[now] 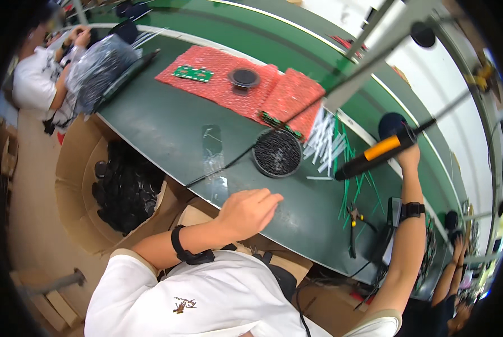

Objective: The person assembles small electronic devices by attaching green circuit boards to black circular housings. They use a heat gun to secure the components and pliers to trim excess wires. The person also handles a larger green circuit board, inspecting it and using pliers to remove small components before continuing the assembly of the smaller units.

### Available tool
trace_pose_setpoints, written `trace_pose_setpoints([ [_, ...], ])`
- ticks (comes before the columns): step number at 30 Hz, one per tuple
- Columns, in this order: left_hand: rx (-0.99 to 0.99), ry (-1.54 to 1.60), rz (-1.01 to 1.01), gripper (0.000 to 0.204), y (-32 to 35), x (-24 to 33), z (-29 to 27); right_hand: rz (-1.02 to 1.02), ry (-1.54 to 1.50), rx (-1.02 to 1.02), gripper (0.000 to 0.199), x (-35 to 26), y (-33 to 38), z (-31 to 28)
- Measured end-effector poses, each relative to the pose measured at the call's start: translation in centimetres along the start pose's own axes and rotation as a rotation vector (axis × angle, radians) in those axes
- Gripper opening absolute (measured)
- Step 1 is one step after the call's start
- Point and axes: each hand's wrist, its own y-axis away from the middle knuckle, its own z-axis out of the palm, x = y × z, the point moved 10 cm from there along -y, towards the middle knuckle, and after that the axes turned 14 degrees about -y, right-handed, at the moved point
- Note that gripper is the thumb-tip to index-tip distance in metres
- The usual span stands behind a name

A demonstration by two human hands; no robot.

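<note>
My left hand (251, 210) rests on the near edge of the dark green table (161, 126), fingers loosely stretched toward the right and holding nothing. It lies just in front of a round black dish (278, 153) filled with small dark parts. My right hand (410, 157) is raised at the right and grips the rear of a black electric screwdriver with an orange band (375, 153). The tool's tip points down-left toward a scatter of white and green strips (333, 147). Both wrists wear black bands.
Red bubble-wrap mats (288, 95) at the back carry a green circuit board (193, 73) and a black disc (244, 77). Pliers (352, 224) lie at the right. A cardboard box of black discs (125, 188) stands left of me. A co-worker (38, 73) sits far left beside a plastic bag (97, 67).
</note>
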Motion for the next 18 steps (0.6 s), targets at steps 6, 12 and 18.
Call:
trace_pose_setpoints([
  [6, 0.046, 0.047, -0.009, 0.019, 0.4, -0.6, 0.1, -0.056, -0.089, 0.144, 0.075, 7.8, -6.4, 5.3],
  [12, 0.089, 0.281, -0.006, 0.015, 0.4, -1.1, -2.1, -0.141, 0.151, 0.026, 0.063, -4.0, -2.2, 1.4],
  [18, 0.276, 0.298, -0.305, 0.012, -2.1, -11.8, -10.0, -0.08, -0.374, -0.139, 0.012, -18.1, 13.0, -7.5],
])
